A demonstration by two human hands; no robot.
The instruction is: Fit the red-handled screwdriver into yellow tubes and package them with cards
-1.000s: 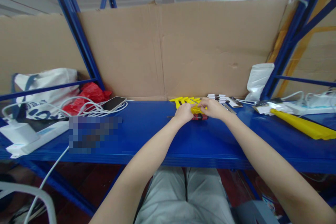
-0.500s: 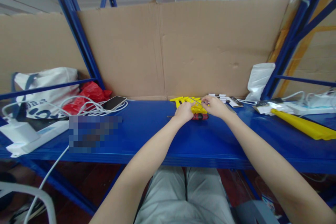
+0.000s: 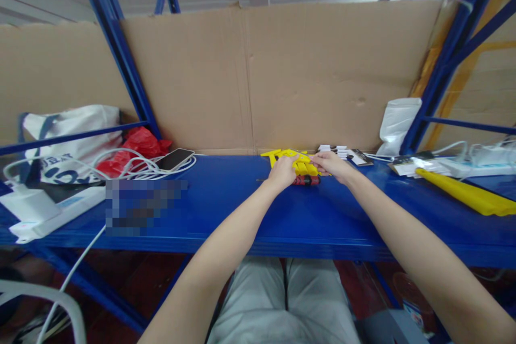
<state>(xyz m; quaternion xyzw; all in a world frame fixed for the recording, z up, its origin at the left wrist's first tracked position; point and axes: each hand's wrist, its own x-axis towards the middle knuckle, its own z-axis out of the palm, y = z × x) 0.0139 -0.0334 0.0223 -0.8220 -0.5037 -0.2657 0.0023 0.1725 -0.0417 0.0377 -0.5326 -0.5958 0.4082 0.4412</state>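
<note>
Toward the back of the blue table, several yellow plastic pieces [image 3: 307, 168] form a ribbed cluster. My left hand [image 3: 283, 173] is closed on its near left part, with the fingertips partly hidden from view. At the cluster's right end, my right hand [image 3: 332, 165] is closed in a pinch. What lies between its fingertips is too small to make out. A thin dark rod shows faintly along the top of the yellow pieces. Just in front of them, a red and black screwdriver [image 3: 308, 180] lies on the table, its shaft pointing left under my left hand.
Black-and-white packets [image 3: 358, 157] lie behind my right hand. On the right are a long yellow sleeve-like item [image 3: 467, 192] and a white pouch [image 3: 399, 126]. A phone [image 3: 176, 159], white cables, a red bag [image 3: 141, 142] and a power strip [image 3: 76, 207] occupy the left. Cardboard [image 3: 322, 75] stands behind.
My right hand has shifted slightly right and down from over the yellow pieces to their right end, uncovering more of them. My left hand stays nearly in place.
</note>
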